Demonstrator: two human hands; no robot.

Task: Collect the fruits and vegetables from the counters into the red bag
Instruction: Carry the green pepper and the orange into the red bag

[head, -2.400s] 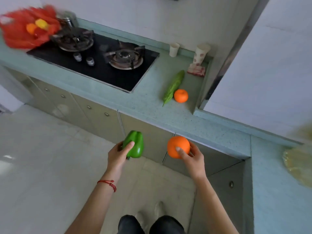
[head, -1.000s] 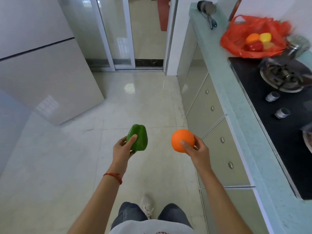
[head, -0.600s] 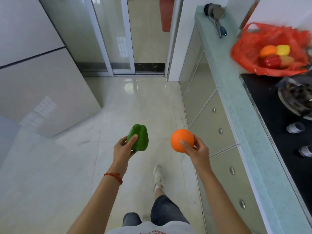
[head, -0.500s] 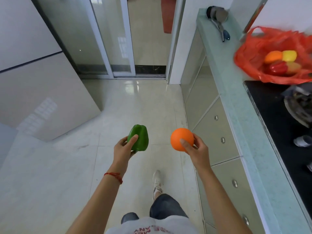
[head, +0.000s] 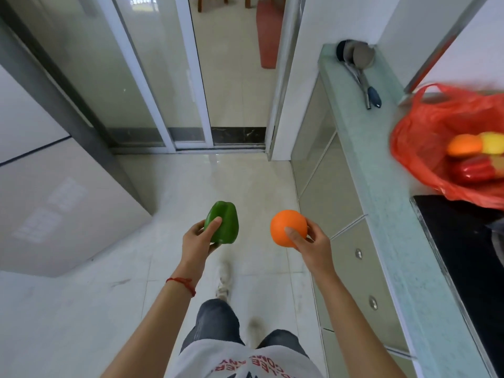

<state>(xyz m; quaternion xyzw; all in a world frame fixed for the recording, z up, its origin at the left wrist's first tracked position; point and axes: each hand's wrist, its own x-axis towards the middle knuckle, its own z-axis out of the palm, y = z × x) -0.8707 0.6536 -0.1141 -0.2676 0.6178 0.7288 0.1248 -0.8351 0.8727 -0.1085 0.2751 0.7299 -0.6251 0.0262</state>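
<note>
My left hand (head: 197, 243) grips a green bell pepper (head: 224, 224) in front of my body, above the floor. My right hand (head: 311, 245) holds an orange (head: 286, 226) at the same height. The red bag (head: 436, 137) sits open on the pale green counter (head: 381, 192) at the right edge, well ahead and right of both hands. Inside it lie an orange fruit (head: 463, 145), a yellow one (head: 493, 143) and a red pepper (head: 473, 170).
A black stove top (head: 463, 255) lies just before the bag on the counter. Metal utensils (head: 360, 69) rest at the counter's far end. Cabinet doors with knobs (head: 359, 252) run below. Sliding glass doors (head: 152, 77) stand ahead, a grey fridge (head: 41, 186) at left.
I turned away from the corner counter and walked along the stove counter; the red bag has come nearer and shifted lower right. Both hands kept their hold on the pepper and the orange.
</note>
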